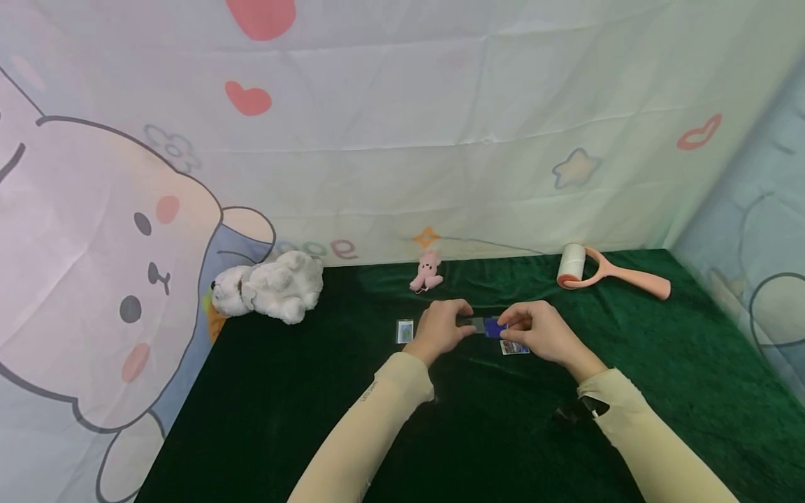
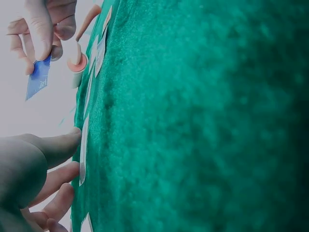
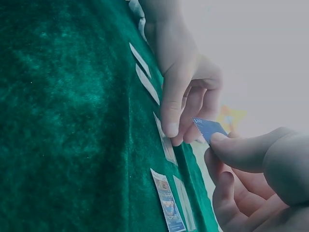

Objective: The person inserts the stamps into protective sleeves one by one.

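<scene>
My right hand (image 1: 537,330) pinches a small blue postage stamp (image 3: 208,129) with a perforated edge between thumb and fingers, raised above the cloth. Just left of it, my left hand (image 1: 442,326) touches a small clear sleeve (image 2: 84,152) lying on the green cloth, thumb and index fingertips at it and the other fingers loose. Under the right hand lies a multicoloured stamp (image 3: 168,202), with another clear sleeve (image 3: 183,200) beside it. A sleeved stamp (image 1: 405,331) lies to the left of my left hand.
Green velvety cloth (image 1: 503,426) covers the table. A pink plush toy (image 1: 428,271) sits behind the hands. At the back left lies a white plush toy (image 1: 277,286); at the back right, a lint roller (image 1: 616,272). A printed curtain (image 1: 402,126) hangs behind.
</scene>
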Demonstrator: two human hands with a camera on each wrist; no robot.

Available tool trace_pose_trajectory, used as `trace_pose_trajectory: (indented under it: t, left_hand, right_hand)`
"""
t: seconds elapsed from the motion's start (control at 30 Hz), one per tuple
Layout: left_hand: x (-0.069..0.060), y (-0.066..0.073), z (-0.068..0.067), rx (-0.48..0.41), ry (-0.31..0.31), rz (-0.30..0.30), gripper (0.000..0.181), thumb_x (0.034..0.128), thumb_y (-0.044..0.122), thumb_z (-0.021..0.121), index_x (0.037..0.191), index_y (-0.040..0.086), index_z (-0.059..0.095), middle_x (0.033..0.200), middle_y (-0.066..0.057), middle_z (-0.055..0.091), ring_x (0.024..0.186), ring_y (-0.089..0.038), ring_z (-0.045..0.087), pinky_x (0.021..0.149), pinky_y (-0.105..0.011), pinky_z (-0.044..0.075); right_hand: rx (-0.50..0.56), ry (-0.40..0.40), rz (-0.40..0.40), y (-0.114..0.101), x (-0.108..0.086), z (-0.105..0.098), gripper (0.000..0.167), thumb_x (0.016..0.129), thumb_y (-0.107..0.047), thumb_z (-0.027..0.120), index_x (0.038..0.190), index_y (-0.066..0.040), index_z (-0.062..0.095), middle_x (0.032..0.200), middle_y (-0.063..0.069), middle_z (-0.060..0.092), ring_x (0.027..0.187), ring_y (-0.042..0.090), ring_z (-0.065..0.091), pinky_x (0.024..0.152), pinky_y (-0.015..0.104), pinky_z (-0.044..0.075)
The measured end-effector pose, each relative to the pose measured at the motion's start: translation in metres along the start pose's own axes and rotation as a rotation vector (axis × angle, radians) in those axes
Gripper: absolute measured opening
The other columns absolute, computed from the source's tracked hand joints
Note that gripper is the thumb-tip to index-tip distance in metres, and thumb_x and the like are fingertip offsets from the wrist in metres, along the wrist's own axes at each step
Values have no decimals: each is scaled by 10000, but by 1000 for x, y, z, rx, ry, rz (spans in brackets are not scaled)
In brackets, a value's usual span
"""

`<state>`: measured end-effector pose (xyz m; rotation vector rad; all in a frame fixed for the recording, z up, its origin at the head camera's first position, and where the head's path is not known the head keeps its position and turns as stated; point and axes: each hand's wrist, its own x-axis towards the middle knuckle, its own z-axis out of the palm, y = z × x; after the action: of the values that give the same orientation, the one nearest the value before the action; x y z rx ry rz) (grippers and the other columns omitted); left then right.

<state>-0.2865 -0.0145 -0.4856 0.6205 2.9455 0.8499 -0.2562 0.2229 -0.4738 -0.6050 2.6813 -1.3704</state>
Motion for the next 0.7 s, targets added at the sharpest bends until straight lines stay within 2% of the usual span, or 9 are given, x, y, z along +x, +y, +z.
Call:
trace_pose_trajectory:
  t: [0.27, 0.37, 0.5, 0.7]
  left_hand:
    - [2, 1, 3, 1, -1, -2, 269, 937, 229, 827, 1185, 157, 752, 1138, -1, 761, 920, -143, 656, 862, -334, 558]
    - [3, 2, 2, -2, -7, -20, 225, 929, 227, 836, 1134, 164, 767, 1119, 11, 764, 937, -135, 658, 890, -336, 556]
    - [3, 1, 1, -13, -23, -49, 150, 929, 234, 834, 1055, 164, 792, 1090, 21, 766, 906, -138, 643, 857, -329, 552]
    - [3, -3, -2, -112, -41, -71, 136, 937, 214, 825, 1058, 154, 807, 1093, 19, 759, 908, -128, 639, 861, -342, 557]
  right_hand:
    - [3, 2, -1, 1, 0, 1, 117, 931, -21, 782, 1034, -74, 766, 972, 77, 752, 829, 194, 701, 742, 305, 592]
    - [7, -4, 0, 1, 0, 2, 117, 932, -19, 780, 1035, -73, 764, 965, 75, 752, 826, 193, 703, 738, 303, 592]
    - [9, -3, 0, 1, -1, 2, 118, 933, -18, 778, 1037, -70, 763, 971, 77, 754, 840, 193, 711, 739, 302, 596]
    - [18, -6, 3, 1, -2, 1, 118, 937, -15, 771, 1041, -69, 759, 986, 84, 757, 862, 200, 717, 744, 305, 601]
